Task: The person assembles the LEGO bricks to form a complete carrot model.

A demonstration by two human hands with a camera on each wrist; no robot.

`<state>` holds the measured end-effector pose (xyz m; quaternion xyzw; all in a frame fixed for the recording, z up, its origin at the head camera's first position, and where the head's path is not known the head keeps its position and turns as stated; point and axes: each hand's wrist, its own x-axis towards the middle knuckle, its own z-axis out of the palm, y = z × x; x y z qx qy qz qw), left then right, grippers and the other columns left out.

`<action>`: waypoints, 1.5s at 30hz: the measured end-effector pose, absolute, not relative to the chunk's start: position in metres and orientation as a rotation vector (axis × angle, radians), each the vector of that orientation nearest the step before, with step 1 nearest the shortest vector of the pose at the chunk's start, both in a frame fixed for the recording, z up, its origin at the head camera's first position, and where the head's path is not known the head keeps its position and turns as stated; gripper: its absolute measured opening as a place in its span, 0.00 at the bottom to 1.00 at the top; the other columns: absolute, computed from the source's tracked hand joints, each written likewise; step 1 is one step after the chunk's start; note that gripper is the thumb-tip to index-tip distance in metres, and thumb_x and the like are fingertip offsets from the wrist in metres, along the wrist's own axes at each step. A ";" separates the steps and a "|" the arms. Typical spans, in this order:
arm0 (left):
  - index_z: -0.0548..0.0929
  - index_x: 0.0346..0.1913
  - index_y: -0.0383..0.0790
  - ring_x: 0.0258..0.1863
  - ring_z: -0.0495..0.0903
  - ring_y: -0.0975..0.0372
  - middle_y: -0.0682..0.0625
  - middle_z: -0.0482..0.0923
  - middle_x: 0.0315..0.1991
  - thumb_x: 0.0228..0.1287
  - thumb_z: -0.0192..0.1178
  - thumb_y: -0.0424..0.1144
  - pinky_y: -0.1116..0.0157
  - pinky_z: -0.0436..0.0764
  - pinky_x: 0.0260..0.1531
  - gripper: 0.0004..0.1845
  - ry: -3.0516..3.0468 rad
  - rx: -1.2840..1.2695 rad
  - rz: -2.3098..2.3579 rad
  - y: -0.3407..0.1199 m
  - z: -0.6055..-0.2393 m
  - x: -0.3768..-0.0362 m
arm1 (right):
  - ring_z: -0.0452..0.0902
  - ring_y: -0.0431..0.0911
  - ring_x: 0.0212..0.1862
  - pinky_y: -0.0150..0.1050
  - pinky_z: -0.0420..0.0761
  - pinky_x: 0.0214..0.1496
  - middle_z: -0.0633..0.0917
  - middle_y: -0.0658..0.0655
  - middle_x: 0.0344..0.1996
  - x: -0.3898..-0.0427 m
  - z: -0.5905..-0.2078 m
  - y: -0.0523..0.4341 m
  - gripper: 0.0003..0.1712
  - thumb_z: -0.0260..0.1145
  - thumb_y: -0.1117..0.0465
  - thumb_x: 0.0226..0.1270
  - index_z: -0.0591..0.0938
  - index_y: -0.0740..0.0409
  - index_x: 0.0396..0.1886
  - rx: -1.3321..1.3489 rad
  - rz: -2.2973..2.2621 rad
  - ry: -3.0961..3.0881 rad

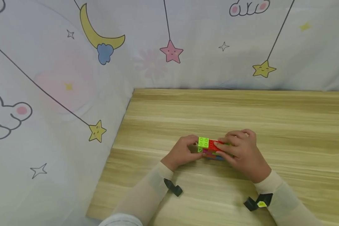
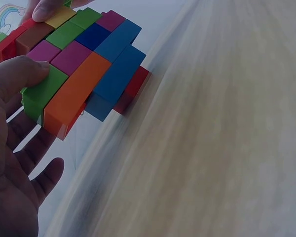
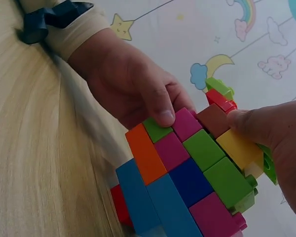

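Note:
A block of joined bricks (image 1: 211, 148), with lime green and red on top, sits just above the wooden table (image 1: 243, 106). My left hand (image 1: 186, 150) grips its left end and my right hand (image 1: 235, 147) covers its right end. In the left wrist view the left thumb (image 2: 24, 69) presses a green brick of the block (image 2: 89, 64), whose side shows orange, blue, magenta and green. The right wrist view has the left hand (image 3: 133, 84) with its thumb on a green brick of the block (image 3: 187, 173), while the right thumb (image 3: 256, 126) lies on a yellow brick.
A pale cloth (image 1: 59, 94) printed with stars, a moon and rabbits hangs behind the table and over its left edge. Black wrist straps (image 1: 173, 188) sit on both sleeves. Bare wood stretches to the right and towards the back.

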<state>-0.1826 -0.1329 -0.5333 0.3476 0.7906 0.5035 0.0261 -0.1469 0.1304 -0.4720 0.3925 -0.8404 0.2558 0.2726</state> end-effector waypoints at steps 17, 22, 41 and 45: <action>0.87 0.48 0.43 0.44 0.80 0.66 0.54 0.86 0.46 0.58 0.77 0.37 0.63 0.82 0.50 0.15 2.461 1.050 1.559 -0.132 -0.534 -0.178 | 0.78 0.56 0.55 0.66 0.63 0.58 0.91 0.51 0.45 -0.144 -0.473 0.137 0.24 0.84 0.51 0.50 0.93 0.51 0.48 1.018 0.731 -2.368; 0.88 0.50 0.45 0.46 0.81 0.67 0.56 0.86 0.48 0.58 0.76 0.37 0.64 0.81 0.52 0.16 2.458 0.994 1.556 -0.131 -0.536 -0.177 | 0.78 0.54 0.56 0.63 0.63 0.58 0.90 0.51 0.49 -0.144 -0.473 0.140 0.28 0.84 0.50 0.51 0.90 0.51 0.53 0.986 0.767 -2.410; 0.89 0.50 0.50 0.45 0.81 0.62 0.63 0.87 0.44 0.57 0.79 0.44 0.63 0.83 0.47 0.18 2.450 0.693 1.538 -0.131 -0.531 -0.175 | 0.79 0.44 0.52 0.32 0.77 0.54 0.88 0.55 0.54 -0.129 -0.524 0.171 0.30 0.79 0.53 0.63 0.83 0.57 0.63 0.383 1.398 -2.770; 0.90 0.50 0.52 0.45 0.83 0.62 0.61 0.87 0.45 0.58 0.78 0.47 0.63 0.84 0.48 0.17 2.367 0.440 1.605 -0.128 -0.532 -0.175 | 0.82 0.49 0.51 0.31 0.78 0.53 0.89 0.55 0.49 -0.130 -0.528 0.170 0.24 0.77 0.48 0.66 0.87 0.57 0.55 0.294 1.447 -2.807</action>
